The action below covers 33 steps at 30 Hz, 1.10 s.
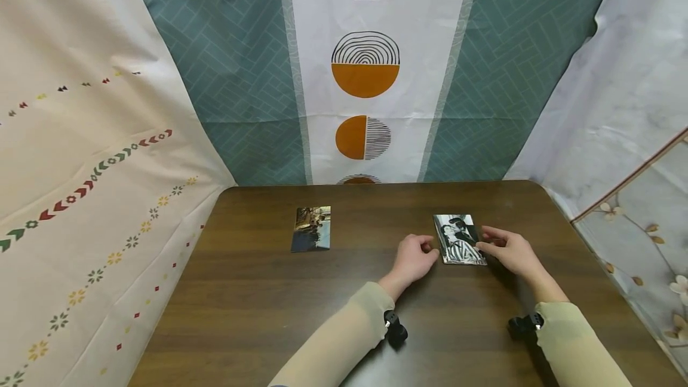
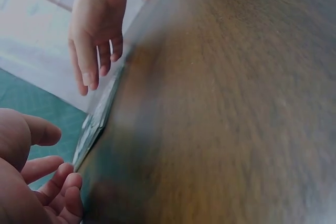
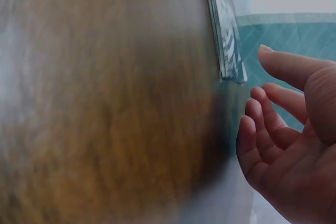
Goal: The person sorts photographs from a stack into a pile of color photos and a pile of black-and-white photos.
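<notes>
Presently, the black-and-white picture stack [image 1: 459,240] is laid flat on the tabletop [image 1: 258,315], layered edges being seen in both wrist views. Just beside its left edge the left hand [image 1: 415,260] is held, fingers loosely curled; at its right edge the right hand [image 1: 510,252] is held, thumb and fingers parted. Nothing is gripped; contact cannot be confirmed. Well left of the stack, a colour picture [image 1: 312,230] is laid flat. Placement of both is judged done; some squaring may be left.

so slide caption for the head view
Left hand and right hand flank a monochrome picture on a brown table.
</notes>
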Motion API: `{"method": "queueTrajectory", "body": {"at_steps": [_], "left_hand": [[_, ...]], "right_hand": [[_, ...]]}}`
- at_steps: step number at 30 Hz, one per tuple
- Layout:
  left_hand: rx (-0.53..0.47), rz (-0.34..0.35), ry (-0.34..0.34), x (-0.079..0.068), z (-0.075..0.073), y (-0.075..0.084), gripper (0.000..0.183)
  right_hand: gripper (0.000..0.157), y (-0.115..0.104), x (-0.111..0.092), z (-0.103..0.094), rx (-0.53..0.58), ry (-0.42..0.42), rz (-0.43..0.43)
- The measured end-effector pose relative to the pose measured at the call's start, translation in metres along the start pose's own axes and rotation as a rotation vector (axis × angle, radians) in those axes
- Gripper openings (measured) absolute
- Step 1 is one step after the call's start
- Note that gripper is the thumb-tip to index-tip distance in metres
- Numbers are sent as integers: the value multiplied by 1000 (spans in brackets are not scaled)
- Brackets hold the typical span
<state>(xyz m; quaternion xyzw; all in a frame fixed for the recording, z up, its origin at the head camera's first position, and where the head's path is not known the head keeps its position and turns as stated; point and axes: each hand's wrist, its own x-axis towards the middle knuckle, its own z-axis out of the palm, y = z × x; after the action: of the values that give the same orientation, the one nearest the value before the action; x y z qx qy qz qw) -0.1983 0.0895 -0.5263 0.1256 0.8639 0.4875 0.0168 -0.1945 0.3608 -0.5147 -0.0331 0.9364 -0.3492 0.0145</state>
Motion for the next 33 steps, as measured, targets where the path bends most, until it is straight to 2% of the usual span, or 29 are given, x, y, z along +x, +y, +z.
{"method": "queueTrajectory", "body": {"at_steps": [5, 9, 13, 16, 25, 33], "left_hand": [[62, -34, 15, -1, 7, 7, 36], [152, -48, 32, -2, 14, 11, 36], [275, -28, 50, -3, 21, 12, 36], [321, -18, 60, -4, 25, 12, 37], [346, -35, 40, -2, 24, 14, 38], [363, -51, 40, 0, 30, 9, 40]], "right_hand": [[65, 8, -3, 2, -20, -33, 1], [66, 12, -5, 2, -19, -51, 0], [65, 13, -6, 1, -18, -51, -9], [64, 15, -6, 2, -22, -49, -24], [59, 11, -5, 7, -18, -40, -35], [59, 11, -4, 8, -15, -36, -32]]}}
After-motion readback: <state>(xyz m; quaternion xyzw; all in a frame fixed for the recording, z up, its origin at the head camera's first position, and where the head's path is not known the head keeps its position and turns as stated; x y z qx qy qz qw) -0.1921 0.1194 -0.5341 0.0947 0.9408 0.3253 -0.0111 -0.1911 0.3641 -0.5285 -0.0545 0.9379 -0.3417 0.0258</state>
